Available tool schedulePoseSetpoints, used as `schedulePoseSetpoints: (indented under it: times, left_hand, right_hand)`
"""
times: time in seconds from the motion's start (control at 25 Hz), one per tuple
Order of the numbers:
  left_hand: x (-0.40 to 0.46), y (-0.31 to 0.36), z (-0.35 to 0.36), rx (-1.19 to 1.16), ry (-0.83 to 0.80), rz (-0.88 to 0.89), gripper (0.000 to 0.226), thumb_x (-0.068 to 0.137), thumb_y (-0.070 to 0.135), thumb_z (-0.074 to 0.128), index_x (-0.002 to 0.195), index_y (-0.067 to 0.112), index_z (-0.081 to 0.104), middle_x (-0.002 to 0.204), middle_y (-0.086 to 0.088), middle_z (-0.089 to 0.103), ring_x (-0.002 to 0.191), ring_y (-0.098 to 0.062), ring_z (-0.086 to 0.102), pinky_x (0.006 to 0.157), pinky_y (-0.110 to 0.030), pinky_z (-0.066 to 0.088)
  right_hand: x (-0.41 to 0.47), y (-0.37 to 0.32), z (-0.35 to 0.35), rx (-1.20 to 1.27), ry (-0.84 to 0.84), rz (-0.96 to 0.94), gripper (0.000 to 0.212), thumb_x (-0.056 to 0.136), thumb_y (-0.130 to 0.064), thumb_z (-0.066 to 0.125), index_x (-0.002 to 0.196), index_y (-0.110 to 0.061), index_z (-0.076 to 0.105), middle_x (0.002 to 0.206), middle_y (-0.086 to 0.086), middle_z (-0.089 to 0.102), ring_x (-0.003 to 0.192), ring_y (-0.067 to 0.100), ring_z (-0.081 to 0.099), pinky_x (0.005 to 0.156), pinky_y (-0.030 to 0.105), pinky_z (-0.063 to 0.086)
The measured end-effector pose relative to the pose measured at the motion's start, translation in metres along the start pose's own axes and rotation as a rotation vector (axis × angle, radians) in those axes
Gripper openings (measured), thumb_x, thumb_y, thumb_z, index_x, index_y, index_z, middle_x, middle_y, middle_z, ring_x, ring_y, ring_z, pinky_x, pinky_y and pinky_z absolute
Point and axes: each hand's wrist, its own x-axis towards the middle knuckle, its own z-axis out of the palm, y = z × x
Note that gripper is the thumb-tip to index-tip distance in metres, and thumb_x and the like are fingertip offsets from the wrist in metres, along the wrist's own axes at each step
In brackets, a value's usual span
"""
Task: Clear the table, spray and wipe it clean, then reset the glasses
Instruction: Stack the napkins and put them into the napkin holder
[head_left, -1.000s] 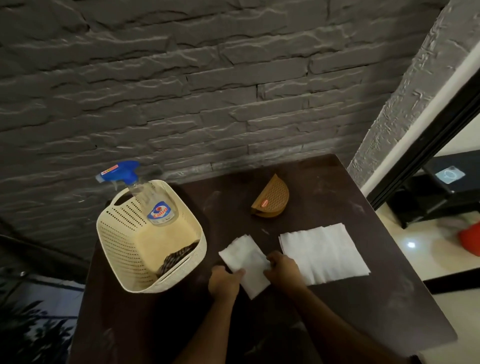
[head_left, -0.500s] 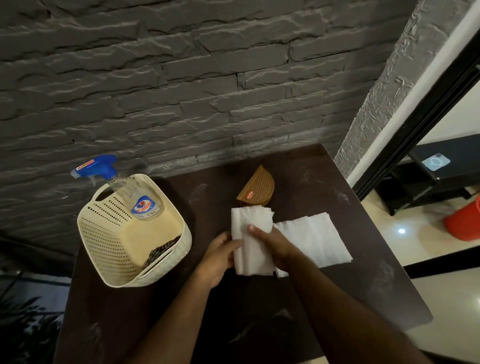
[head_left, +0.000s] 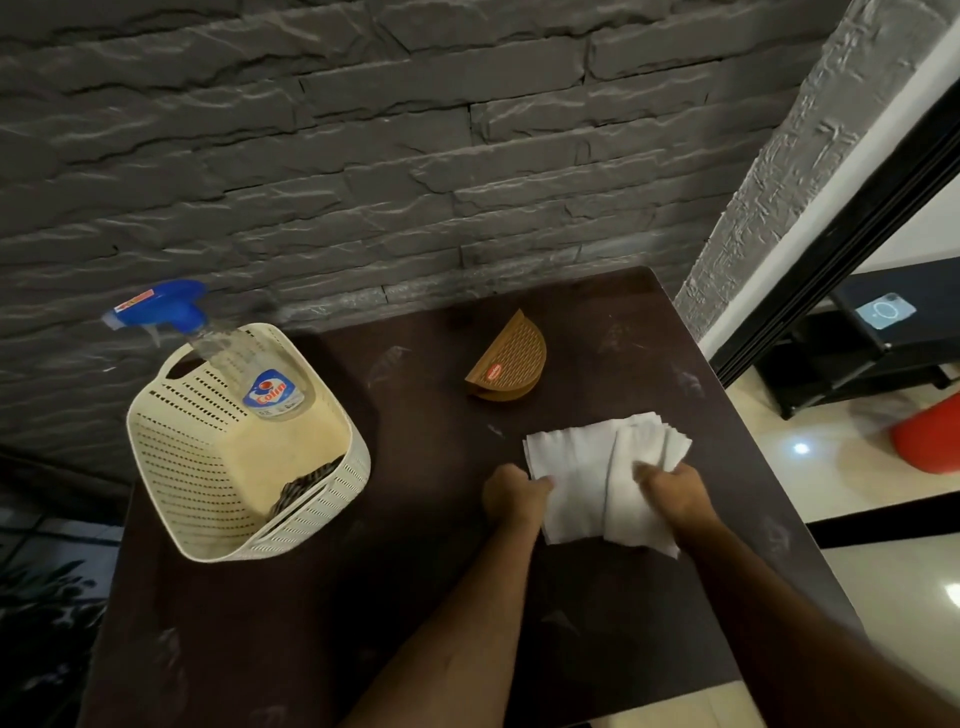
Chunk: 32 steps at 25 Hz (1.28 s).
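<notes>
Gripping white paper napkins (head_left: 582, 467) | left hand (head_left: 511, 496) | right hand (head_left: 675, 493) | creased, fanned stack

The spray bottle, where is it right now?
In the head view, the spray bottle stands tilted in the cream basket at the table's left side, its blue trigger head leaning toward the stone wall, left of the brown napkin holder.

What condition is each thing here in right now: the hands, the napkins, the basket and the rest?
Left hand: grips the left edge of the napkins.
Right hand: grips their right part.
White paper napkins: stacked, lying on the table.
Spray bottle: leaning in the basket, nozzle sticking out.
Cream basket: tilted, holds the bottle and a dark cloth.
Brown napkin holder: upright, empty.
Dark table: smudged.
</notes>
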Motion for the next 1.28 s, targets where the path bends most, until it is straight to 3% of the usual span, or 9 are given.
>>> schedulePoseSetpoints:
  times: [0.16, 0.36, 0.56, 0.68, 0.76, 0.88, 1.0, 1.16, 1.28]
  left_hand:
    - [0.000, 0.019, 0.018, -0.035, -0.051, -0.070, 0.048, 0.085, 0.040, 0.070, 0.121, 0.011, 0.058, 0.119, -0.008, 0.064, 0.107, -0.023, 0.063, 0.067, -0.028, 0.045]
    - [0.004, 0.008, 0.006, -0.063, -0.017, -0.045, 0.032, 0.091, 0.034, 0.061, 0.119, 0.018, 0.058, 0.119, -0.004, 0.062, 0.099, -0.017, 0.060, 0.073, -0.029, 0.048]
    - [0.016, -0.050, -0.061, -0.066, 0.133, -0.050, 0.031, 0.090, 0.030, 0.064, 0.116, 0.013, 0.064, 0.117, -0.008, 0.066, 0.102, -0.023, 0.062, 0.077, -0.031, 0.045]
    - [0.025, -0.093, -0.089, -0.149, 0.220, -0.106, 0.031, 0.089, 0.027, 0.066, 0.113, 0.007, 0.068, 0.114, -0.014, 0.068, 0.103, -0.030, 0.062, 0.077, -0.029, 0.045]
    - [0.027, -0.108, -0.096, -0.190, 0.269, -0.130, 0.034, 0.090, 0.030, 0.065, 0.113, 0.005, 0.067, 0.114, -0.014, 0.067, 0.104, -0.032, 0.062, 0.082, -0.032, 0.047]
    - [0.029, -0.116, -0.097, -0.164, 0.284, -0.144, 0.038, 0.092, 0.036, 0.060, 0.114, 0.005, 0.067, 0.116, -0.013, 0.066, 0.107, -0.032, 0.061, 0.085, -0.034, 0.046]
    - [0.031, -0.116, -0.092, -0.257, 0.241, -0.187, 0.038, 0.092, 0.037, 0.060, 0.111, 0.005, 0.068, 0.112, -0.012, 0.067, 0.103, -0.030, 0.062, 0.081, -0.033, 0.048]
    - [0.034, -0.122, -0.088, -0.353, 0.187, -0.201, 0.033, 0.091, 0.035, 0.061, 0.104, 0.006, 0.070, 0.108, -0.012, 0.070, 0.092, -0.027, 0.064, 0.078, -0.035, 0.052]
    - [0.034, -0.120, -0.096, -0.260, 0.177, -0.165, 0.035, 0.089, 0.041, 0.062, 0.097, 0.008, 0.069, 0.103, -0.010, 0.070, 0.089, -0.025, 0.062, 0.079, -0.036, 0.052]
  right_hand:
    - [-0.002, 0.007, 0.005, -0.021, 0.021, -0.048, 0.026, 0.088, -0.020, 0.063, 0.110, -0.006, 0.061, 0.103, 0.013, 0.062, 0.092, 0.030, 0.058, 0.089, 0.046, 0.051]
    - [-0.011, -0.002, 0.015, -0.067, -0.088, -0.038, 0.035, 0.090, -0.018, 0.061, 0.122, -0.006, 0.055, 0.108, 0.012, 0.061, 0.096, 0.029, 0.058, 0.084, 0.045, 0.051]
    - [-0.034, -0.021, 0.051, -0.080, -0.287, -0.107, 0.034, 0.091, -0.013, 0.060, 0.124, -0.007, 0.055, 0.117, 0.011, 0.064, 0.092, 0.019, 0.059, 0.064, 0.026, 0.047]
    - [-0.044, -0.032, 0.072, -0.134, -0.318, -0.134, 0.036, 0.092, -0.016, 0.059, 0.126, -0.008, 0.054, 0.106, 0.003, 0.061, 0.091, 0.017, 0.058, 0.065, 0.026, 0.047]
    - [-0.042, -0.031, 0.076, -0.243, -0.279, -0.153, 0.034, 0.092, -0.016, 0.059, 0.124, -0.009, 0.054, 0.107, 0.005, 0.062, 0.092, 0.018, 0.057, 0.075, 0.032, 0.048]
    - [-0.036, -0.022, 0.074, -0.375, -0.210, -0.170, 0.032, 0.090, -0.014, 0.060, 0.120, -0.005, 0.058, 0.115, 0.013, 0.065, 0.090, 0.020, 0.057, 0.079, 0.035, 0.049]
    - [-0.039, -0.024, 0.074, -0.226, -0.187, -0.161, 0.029, 0.090, -0.014, 0.060, 0.119, -0.009, 0.058, 0.104, 0.006, 0.063, 0.090, 0.021, 0.058, 0.078, 0.036, 0.048]
    - [-0.050, -0.029, 0.079, 0.085, -0.312, -0.103, 0.008, 0.088, -0.013, 0.063, 0.090, -0.020, 0.060, 0.096, 0.003, 0.066, 0.087, 0.022, 0.064, 0.078, 0.043, 0.054]
    - [-0.044, -0.019, 0.082, -0.123, -0.299, -0.085, 0.009, 0.087, -0.012, 0.064, 0.094, -0.011, 0.060, 0.103, 0.009, 0.067, 0.089, 0.023, 0.062, 0.079, 0.041, 0.053]
